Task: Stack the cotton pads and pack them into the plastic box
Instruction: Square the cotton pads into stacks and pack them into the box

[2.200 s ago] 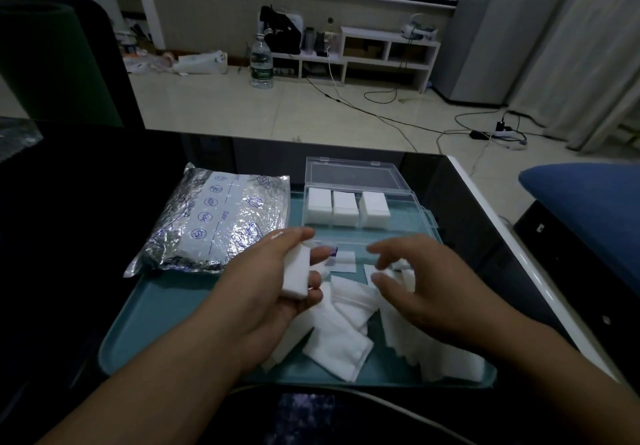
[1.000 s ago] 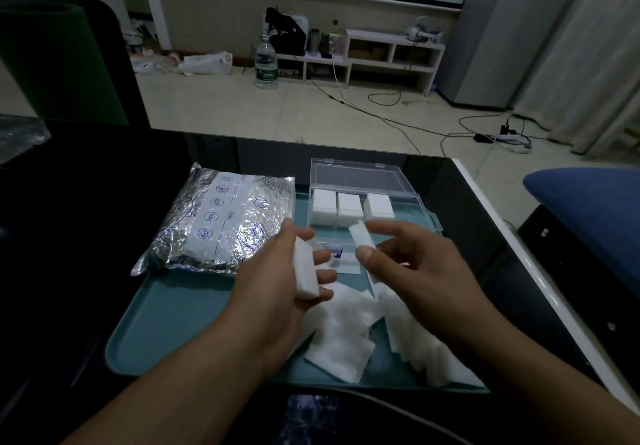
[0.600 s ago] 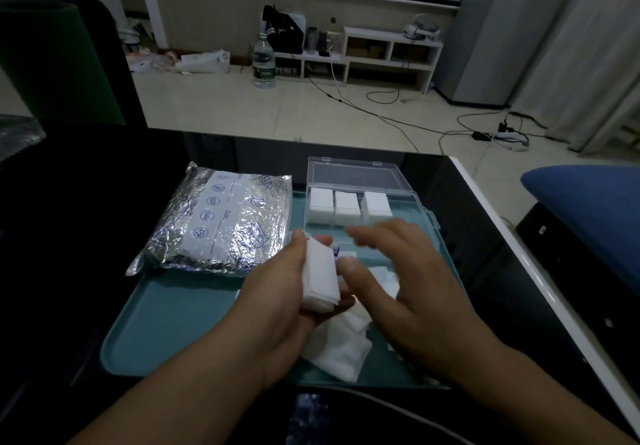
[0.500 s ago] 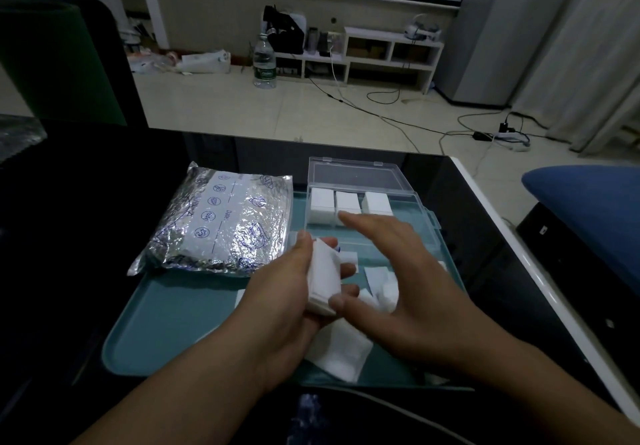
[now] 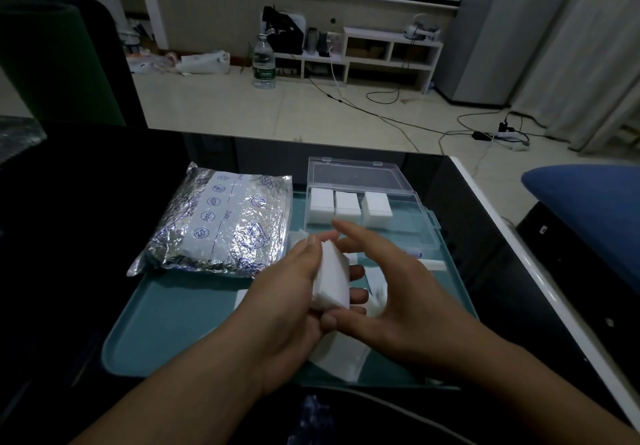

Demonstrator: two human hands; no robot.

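My left hand [image 5: 287, 299] grips a thick stack of white cotton pads [image 5: 330, 280] on edge, thumb on the near face and fingers behind it. My right hand [image 5: 398, 292] lies against the stack's right side with straight fingers, its thumb touching the stack's lower end. The clear plastic box [image 5: 419, 222] stands open on the tray behind my hands, with three pad stacks [image 5: 348, 203] side by side along its far wall. Loose pads [image 5: 341, 358] lie on the tray under my hands, partly hidden.
A teal tray [image 5: 180, 326] on a dark table holds everything. A silver foil pouch [image 5: 221, 222] lies on the tray's left half. The box lid [image 5: 356, 176] lies flat behind the box. The table's white edge [image 5: 512, 250] runs along the right.
My right hand picked a pad off the tray and put it on the stack in my left hand. It now lies flat against the stack's side.
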